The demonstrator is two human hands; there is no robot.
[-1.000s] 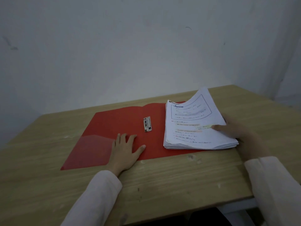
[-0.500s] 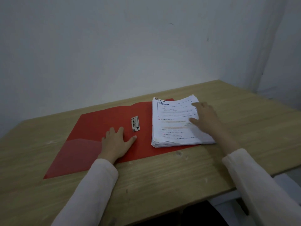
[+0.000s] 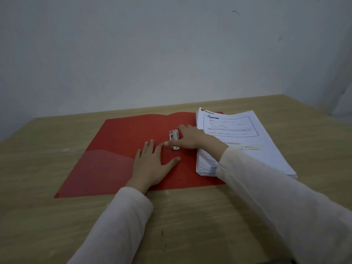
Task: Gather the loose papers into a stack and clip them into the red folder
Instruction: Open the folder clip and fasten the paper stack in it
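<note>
Nearest the camera, two pale sleeves [image 3: 123, 221] cross the wooden counter [image 3: 190, 225]. Beyond them the left hand [image 3: 152, 166] lies flat with fingers spread on the open red folder [image 3: 123, 141], just right of its clear inner pocket [image 3: 101, 168]. Farther on, the right hand [image 3: 190, 139] reaches over the folder's metal clip [image 3: 174, 137], thumb and fingers on either side of it; whether they pinch it is unclear. Its forearm crosses the near left corner of the papers [image 3: 238, 138], which sit stacked on the folder's right half. A grey wall [image 3: 171, 54] stands behind.
</note>
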